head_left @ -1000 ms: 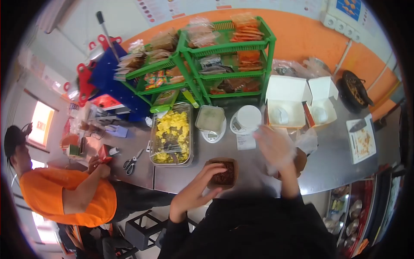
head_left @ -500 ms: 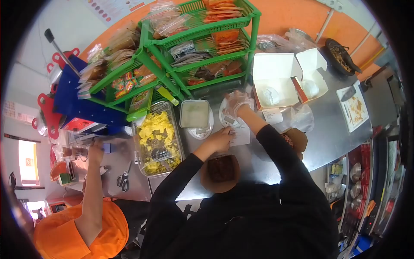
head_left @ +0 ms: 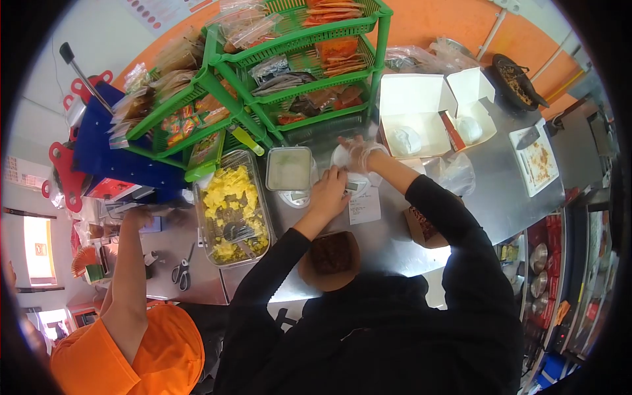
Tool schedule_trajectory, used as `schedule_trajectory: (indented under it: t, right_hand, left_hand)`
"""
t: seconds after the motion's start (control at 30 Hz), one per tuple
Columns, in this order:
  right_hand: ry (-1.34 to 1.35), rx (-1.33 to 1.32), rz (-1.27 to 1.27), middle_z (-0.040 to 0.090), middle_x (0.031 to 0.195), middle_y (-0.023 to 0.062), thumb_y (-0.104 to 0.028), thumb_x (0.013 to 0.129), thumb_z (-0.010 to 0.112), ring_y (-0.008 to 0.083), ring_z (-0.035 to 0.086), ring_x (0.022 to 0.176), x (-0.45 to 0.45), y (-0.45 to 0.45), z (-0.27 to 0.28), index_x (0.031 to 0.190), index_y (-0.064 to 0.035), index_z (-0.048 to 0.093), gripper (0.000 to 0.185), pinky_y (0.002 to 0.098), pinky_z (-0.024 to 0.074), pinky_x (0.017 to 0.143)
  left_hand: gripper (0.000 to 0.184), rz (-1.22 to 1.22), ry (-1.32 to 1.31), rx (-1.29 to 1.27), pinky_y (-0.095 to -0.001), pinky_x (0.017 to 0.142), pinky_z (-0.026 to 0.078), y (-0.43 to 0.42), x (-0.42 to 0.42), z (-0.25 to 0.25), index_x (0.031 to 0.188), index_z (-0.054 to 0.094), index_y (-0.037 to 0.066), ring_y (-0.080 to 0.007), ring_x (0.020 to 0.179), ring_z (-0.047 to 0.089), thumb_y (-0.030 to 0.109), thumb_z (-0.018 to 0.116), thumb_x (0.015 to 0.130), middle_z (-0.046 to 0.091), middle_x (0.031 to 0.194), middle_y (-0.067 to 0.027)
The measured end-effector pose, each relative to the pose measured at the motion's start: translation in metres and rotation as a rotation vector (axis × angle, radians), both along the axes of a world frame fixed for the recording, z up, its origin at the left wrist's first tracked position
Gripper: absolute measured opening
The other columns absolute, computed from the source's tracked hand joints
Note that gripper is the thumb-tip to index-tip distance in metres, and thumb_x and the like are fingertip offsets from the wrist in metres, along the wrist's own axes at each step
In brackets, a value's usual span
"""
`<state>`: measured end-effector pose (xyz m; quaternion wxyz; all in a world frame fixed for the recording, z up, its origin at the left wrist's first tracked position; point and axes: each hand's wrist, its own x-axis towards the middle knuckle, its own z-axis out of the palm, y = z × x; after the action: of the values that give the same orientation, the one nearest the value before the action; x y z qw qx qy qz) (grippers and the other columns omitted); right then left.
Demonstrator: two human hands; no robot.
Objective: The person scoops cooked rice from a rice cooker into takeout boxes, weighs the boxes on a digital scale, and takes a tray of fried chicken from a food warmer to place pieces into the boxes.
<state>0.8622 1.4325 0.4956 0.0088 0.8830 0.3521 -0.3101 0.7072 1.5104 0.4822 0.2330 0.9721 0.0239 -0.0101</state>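
My left hand (head_left: 327,196) reaches over the steel counter, its fingers stretched toward the near edge of a white kitchen scale (head_left: 357,184). My right hand (head_left: 362,157), in a clear plastic glove, is over that scale with its fingers spread; anything beneath the palm is hidden. A printed receipt (head_left: 365,209) lies just below the scale. Left of my hands, a square tub of pale contents (head_left: 288,170) sits on a second scale (head_left: 293,198). Closer to me are a brown paper box (head_left: 329,253) of dark food and another paper box (head_left: 424,227) of reddish food, partly behind my right forearm.
A clear tray (head_left: 234,210) of yellow food stands left. Green racks (head_left: 309,92) of packets rise behind. Two open white boxes (head_left: 421,99) hold wrapped round items. A cutting board (head_left: 536,158) lies right, scissors (head_left: 183,271) left. A co-worker in orange (head_left: 151,345) works at left.
My left hand has moved up off the receipt to the scale's edge, leaving more of the paper visible. My right hand stays over the scale, and the whole view has shifted slightly.
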Motion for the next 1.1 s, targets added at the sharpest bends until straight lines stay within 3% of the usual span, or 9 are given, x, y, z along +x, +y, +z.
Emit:
schedule_trajectory:
  t: [0.17,0.57,0.8,0.9,1.0,1.1]
  right_hand:
    - [0.02,0.009,0.1,0.032,0.144,0.0193,-0.044,0.074,0.07,0.0419,0.049,0.12,0.02,0.0,-0.019,0.148,-0.0219,0.02,0.091,0.0484,0.0463,0.094]
    - [0.026,0.009,0.148,0.032,0.144,0.0215,-0.045,0.079,0.067,0.038,0.045,0.125,0.017,-0.004,-0.009,0.149,-0.0172,0.019,0.089,0.0439,0.0419,0.1]
    - [-0.032,0.177,0.146,0.034,0.142,0.0193,-0.041,0.076,0.07,0.04,0.049,0.12,0.017,-0.009,-0.03,0.145,-0.018,0.026,0.084,0.0488,0.0476,0.093]
    - [0.018,0.117,-0.016,0.037,0.141,0.0198,-0.042,0.075,0.071,0.0388,0.05,0.119,0.009,-0.015,-0.001,0.144,-0.0161,0.029,0.085,0.0468,0.0466,0.095]
    - [-0.047,0.039,-0.107,0.044,0.138,0.0198,-0.049,0.073,0.07,0.0357,0.051,0.119,0.011,-0.007,-0.017,0.147,-0.0105,0.021,0.097,0.0424,0.0432,0.098]
    - [-0.016,0.035,-0.107,0.048,0.135,0.0186,-0.048,0.073,0.071,0.0346,0.052,0.118,0.011,-0.003,-0.009,0.146,-0.0122,0.027,0.092,0.0409,0.0439,0.098]
  left_hand:
    - [0.071,0.162,-0.005,-0.046,-0.0411,0.083,0.051,-0.008,0.018,0.0,0.116,0.04,0.002,-0.0348,0.112,0.049,0.016,0.082,0.061,0.038,0.119,-0.0143]
    - [0.095,0.149,0.058,-0.039,-0.0414,0.089,0.048,0.004,0.032,-0.011,0.124,0.031,-0.003,-0.0364,0.111,0.05,0.023,0.085,0.051,0.036,0.121,-0.0178]
    - [0.104,0.139,0.051,-0.015,-0.042,0.097,0.043,-0.001,0.033,-0.011,0.131,0.026,-0.003,-0.0412,0.118,0.043,0.025,0.085,0.05,0.033,0.126,-0.0207]
    - [0.109,0.124,0.07,0.006,-0.0435,0.101,0.039,0.0,0.03,-0.01,0.135,0.02,-0.002,-0.0432,0.12,0.04,0.024,0.084,0.051,0.032,0.127,-0.0221]
    - [0.113,0.086,0.108,-0.055,-0.0452,0.103,0.036,0.009,0.031,-0.011,0.138,0.013,-0.002,-0.0448,0.122,0.039,0.024,0.084,0.053,0.031,0.13,-0.025]
    - [0.116,0.043,0.128,-0.137,-0.0458,0.104,0.035,0.014,0.024,-0.016,0.139,0.008,-0.002,-0.0465,0.124,0.037,0.026,0.084,0.056,0.031,0.134,-0.0292]
